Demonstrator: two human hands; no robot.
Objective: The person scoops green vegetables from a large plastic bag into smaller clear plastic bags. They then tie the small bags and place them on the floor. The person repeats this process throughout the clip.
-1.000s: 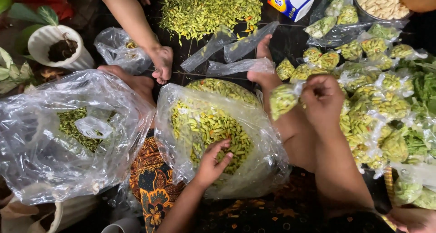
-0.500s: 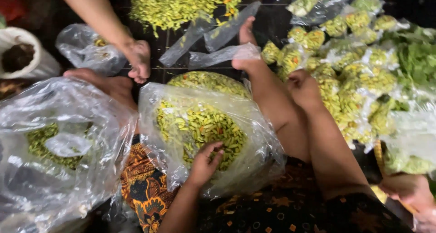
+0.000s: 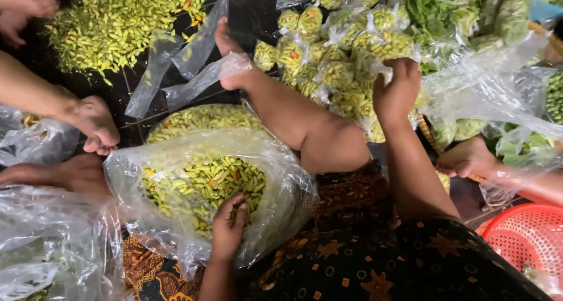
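Left hand [image 3: 229,227] in crinkly chilli bag [image 3: 176,219], right hand [image 3: 397,90] — perhaps gripping packets [image 3: 346,72]

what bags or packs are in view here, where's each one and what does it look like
Big clear bag: centre, open and crumpled, full of small green-yellow chillies; left hand rests in it.
Small packed bags: top centre, heap of clear rounded pouches of chillies; right hand is on them.
Empty bags: top left of centre, flat clear sleeves on the dark floor.
Second big bag: bottom left, clear, crumpled.
No labels, signs or screens show.
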